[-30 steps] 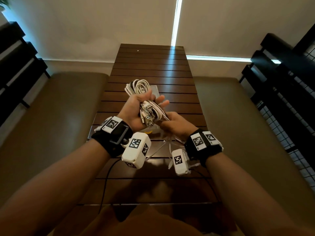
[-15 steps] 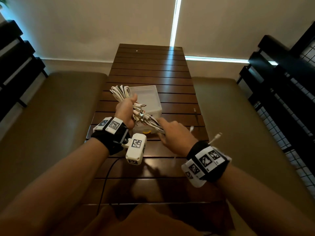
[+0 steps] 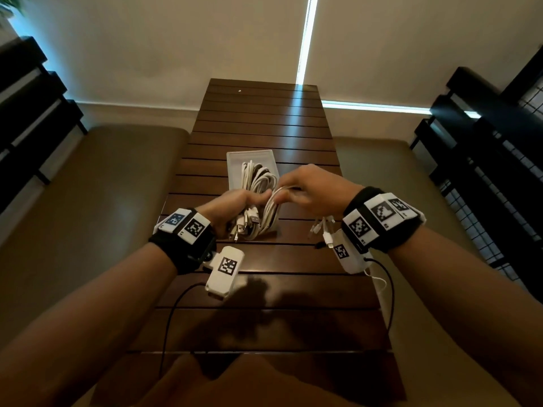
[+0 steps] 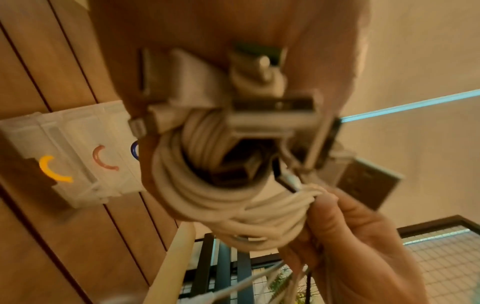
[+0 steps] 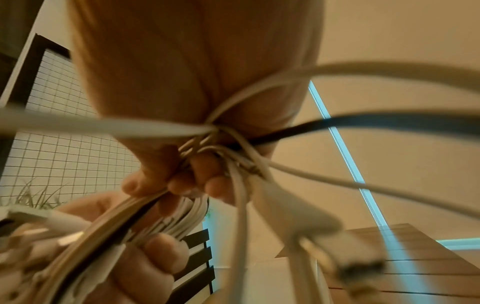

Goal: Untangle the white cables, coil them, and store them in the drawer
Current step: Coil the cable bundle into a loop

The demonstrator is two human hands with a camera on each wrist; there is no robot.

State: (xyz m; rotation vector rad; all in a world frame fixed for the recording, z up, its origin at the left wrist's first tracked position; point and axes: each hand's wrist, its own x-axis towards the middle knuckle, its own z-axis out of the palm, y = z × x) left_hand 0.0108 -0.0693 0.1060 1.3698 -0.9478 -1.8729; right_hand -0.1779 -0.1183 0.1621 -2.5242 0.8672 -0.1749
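With the left hand (image 3: 232,205) gripping the cables (image 3: 258,201) before the drawer (image 3: 235,160), the right hand (image 3: 311,189) should pinch-pull one strand gently, avoiding tighter knots.

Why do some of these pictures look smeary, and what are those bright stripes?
Head view: dim and warm; bright daylight stripes at the blind edges throw glare along the slatted table, and straight lines bow from the wide lens. Left wrist view: the cable bundle and its plugs are smeared. Right wrist view: cable ends near the lens are badly out of focus.
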